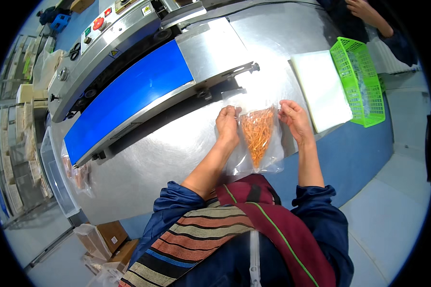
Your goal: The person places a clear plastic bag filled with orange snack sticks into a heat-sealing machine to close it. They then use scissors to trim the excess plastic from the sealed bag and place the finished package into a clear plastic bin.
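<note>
A clear plastic bag point(274, 158) hangs in front of me at the table's near edge. Inside it, thin orange dried strands point(257, 136), which look like cordyceps, form a wedge that narrows towards my body. My left hand point(228, 123) pinches the bag's upper left side between thumb and fingers. At the upper right side, the fingertips of my right hand point(295, 120) are closed on the bag's edge. The bag's flat top end points away from me, towards a continuous band sealer point(116, 46) with a blue conveyor belt point(136, 97).
A stack of flat clear bags point(321, 89) lies on the steel table point(154, 143), beside a green plastic basket point(359, 82). Filled bags point(79, 175) and a clear plastic bin point(55, 175) sit past the belt's left end. Another person's hand point(361, 10) shows at top right.
</note>
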`<state>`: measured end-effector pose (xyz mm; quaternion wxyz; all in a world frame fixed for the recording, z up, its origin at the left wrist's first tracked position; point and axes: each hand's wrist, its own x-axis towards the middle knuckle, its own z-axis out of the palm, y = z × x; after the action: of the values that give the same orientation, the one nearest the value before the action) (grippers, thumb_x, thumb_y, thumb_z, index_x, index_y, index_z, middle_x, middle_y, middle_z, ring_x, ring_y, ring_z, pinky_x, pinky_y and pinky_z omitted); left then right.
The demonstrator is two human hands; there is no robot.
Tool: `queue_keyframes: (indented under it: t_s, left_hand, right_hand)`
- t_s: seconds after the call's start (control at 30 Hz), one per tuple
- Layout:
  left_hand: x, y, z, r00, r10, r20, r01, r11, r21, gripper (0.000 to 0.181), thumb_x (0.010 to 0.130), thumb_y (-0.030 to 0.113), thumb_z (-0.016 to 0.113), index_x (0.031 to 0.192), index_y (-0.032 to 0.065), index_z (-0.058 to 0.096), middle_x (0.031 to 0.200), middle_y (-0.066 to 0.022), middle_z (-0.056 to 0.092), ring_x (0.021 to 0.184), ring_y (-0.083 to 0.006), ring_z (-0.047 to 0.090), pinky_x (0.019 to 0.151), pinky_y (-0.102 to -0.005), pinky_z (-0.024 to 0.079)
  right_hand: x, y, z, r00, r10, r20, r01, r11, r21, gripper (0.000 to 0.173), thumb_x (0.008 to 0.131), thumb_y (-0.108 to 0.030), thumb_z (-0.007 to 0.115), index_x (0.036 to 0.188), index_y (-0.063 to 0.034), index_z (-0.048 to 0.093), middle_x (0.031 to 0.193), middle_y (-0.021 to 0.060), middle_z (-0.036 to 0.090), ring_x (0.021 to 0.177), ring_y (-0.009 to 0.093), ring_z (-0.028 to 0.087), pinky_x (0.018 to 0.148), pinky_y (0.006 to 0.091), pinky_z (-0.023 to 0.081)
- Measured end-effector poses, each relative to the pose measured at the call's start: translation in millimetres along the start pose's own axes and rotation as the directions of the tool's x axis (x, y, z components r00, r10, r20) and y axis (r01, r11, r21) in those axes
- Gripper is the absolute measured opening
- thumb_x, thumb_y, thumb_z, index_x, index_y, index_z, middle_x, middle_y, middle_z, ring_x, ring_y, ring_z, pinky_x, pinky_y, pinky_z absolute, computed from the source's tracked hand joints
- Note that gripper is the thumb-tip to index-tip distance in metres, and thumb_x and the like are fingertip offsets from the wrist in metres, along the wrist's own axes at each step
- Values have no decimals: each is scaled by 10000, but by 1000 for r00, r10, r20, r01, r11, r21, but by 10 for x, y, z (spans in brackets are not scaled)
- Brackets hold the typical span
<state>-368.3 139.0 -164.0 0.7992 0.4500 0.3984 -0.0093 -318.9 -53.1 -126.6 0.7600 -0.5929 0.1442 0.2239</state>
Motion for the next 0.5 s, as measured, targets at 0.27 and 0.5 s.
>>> queue_keyframes:
  t_s: [0.27,0.5]
  left_hand:
    - [33,154,-46,982,-57,180,15,974,227,217,885,208,475,970,17,535,958,-92,565,850,-169,507,763,-306,424]
    - [-118,630,367,396,672,625,-865,44,501,405,760,273,614,1028,-21,535,971,-172,575,896,-252,562,777,-346,442]
  right_hand:
    - [226,78,26,1000,-11,22,13,998,-66,126,851,-197,556,875,-76,583,740,-43,532,665,51,460,610,188,372]
    - [138,65,146,987,-153,55,156,986,-58,94,841,-143,546,797,-61,555,695,-32,518,638,60,444,599,196,369]
